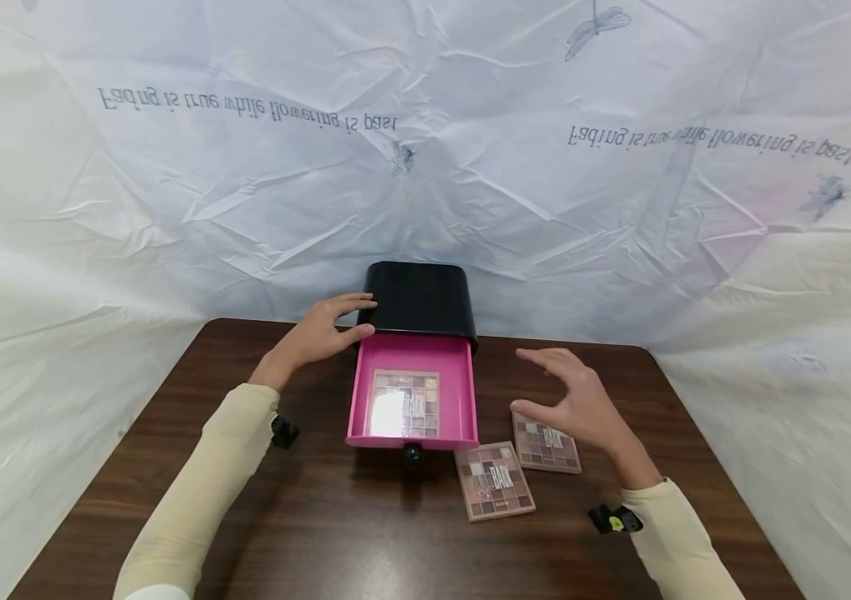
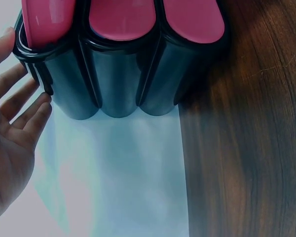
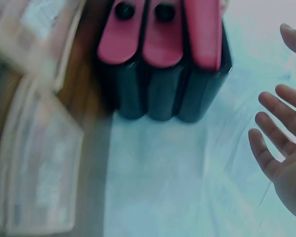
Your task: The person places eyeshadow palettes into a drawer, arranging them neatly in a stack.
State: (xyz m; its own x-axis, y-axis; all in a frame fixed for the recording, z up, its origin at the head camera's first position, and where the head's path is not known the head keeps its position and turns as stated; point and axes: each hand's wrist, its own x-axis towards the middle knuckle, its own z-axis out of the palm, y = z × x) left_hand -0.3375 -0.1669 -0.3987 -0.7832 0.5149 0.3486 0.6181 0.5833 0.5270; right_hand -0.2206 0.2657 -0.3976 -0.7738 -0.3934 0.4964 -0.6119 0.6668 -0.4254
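A black chest of drawers (image 1: 421, 296) stands at the table's back, its pink top drawer (image 1: 458, 392) pulled out. Inside the drawer lies an eyeshadow palette (image 1: 425, 404), its cover catching a glare. My left hand (image 1: 317, 331) rests at the chest's upper left side, thumb near the drawer's rim; in the left wrist view its extended fingers (image 2: 32, 116) meet the black casing. With fingers spread and nothing in it, my right hand (image 1: 578, 402) hovers to the right of the drawer. Two more palettes lie below it, one nearer (image 1: 496, 487) and one partly behind the hand (image 1: 548, 450).
Two lower pink drawers (image 3: 119, 39) are pushed in, with round black knobs. The dark wooden table (image 1: 297, 517) ends close behind the chest. A white printed sheet (image 1: 282, 183) hangs around the back and sides.
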